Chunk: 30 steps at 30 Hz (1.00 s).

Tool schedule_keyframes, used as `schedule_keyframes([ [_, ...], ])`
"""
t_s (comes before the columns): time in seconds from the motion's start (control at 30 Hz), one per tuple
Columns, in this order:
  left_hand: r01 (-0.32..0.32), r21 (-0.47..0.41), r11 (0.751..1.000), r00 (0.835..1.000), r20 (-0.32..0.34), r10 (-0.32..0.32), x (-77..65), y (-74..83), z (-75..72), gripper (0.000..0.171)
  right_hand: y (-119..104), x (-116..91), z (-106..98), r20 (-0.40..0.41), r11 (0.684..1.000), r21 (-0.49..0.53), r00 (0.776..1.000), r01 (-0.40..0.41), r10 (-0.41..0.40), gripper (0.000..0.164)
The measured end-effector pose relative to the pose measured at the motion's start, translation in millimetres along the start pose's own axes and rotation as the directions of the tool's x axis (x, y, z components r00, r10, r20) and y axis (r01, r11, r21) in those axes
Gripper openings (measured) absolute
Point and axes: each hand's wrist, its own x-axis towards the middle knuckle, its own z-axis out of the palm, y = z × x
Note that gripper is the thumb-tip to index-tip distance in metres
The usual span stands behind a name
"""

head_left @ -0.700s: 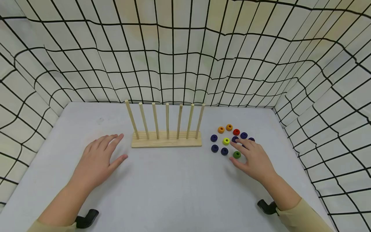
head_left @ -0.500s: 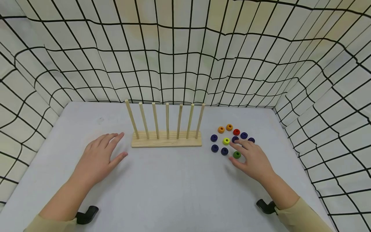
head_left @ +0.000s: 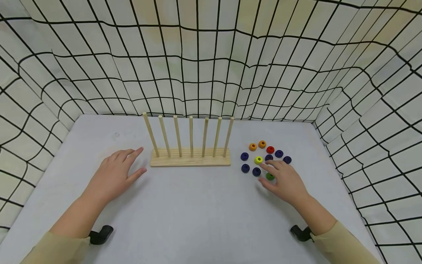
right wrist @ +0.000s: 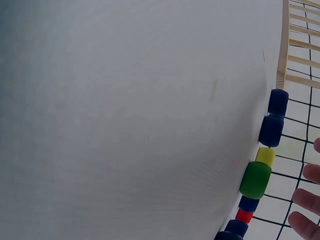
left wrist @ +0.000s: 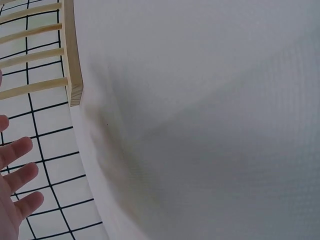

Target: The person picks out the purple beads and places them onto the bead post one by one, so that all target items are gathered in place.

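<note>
Right hand point(head_left: 287, 182): held above the surface point(head_left: 191, 212), fingers loosely bent, thumb and forefinger spread apart; nothing is held. In the right wrist view a gap is seen between the visible fingertips point(right wrist: 312, 172) and the beads.

The green bead point(head_left: 270, 176) is seen between the right thumb and forefinger and is partly covered by the hand. The yellow bead point(head_left: 258, 160) lies just beyond the forefinger tip. Three dark blue beads point(head_left: 245, 168) are spread to the left of the right hand; more dark ones lie ahead of it, with the red bead point(head_left: 270, 149) and two orange beads point(head_left: 262, 144) farther ahead.

Left hand point(head_left: 113, 174): held with fingers extended and thumb set apart; nothing is gripped. The wooden rack point(head_left: 190, 162) stands just to its right, its upright pegs point(head_left: 191, 137) bare.

Stage, as judged: a reach over the beads, no pick-up made. A small descent of the right hand is called for, with thumb and forefinger brought together on a single bead. The green one is judged handiest; care is needed so that the yellow is not nudged.
</note>
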Motion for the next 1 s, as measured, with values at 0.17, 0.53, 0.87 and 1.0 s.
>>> schedule_keyframes([
  [0.17, 0.008, -0.032, 0.999, 0.999, 0.051, -0.006, 8.5, -2.0, 3.4, 0.07, -1, 2, 0, 0.043, 0.999, -0.009, 0.999, -0.031, 0.032, 0.051],
  [0.53, 0.054, -0.103, 0.993, 0.985, 0.172, -0.035, 23.4, -6.6, 13.3, 0.073, 1, 4, 5, 0.05, 0.998, -0.027, 0.997, -0.05, 0.051, 0.049],
  [0.87, 0.082, -0.12, 0.989, 0.977, 0.208, -0.055, 28.0, -9.2, 17.2, 0.073, -1, 8, 6, 0.068, 0.998, -0.025, 0.996, -0.06, 0.061, 0.047],
  [1.0, 0.086, -0.13, 0.988, 0.976, 0.212, -0.057, 29.4, -10.4, 18.5, 0.072, 0, 9, 8, 0.078, 0.998, -0.028, 0.995, -0.062, 0.064, 0.046],
])
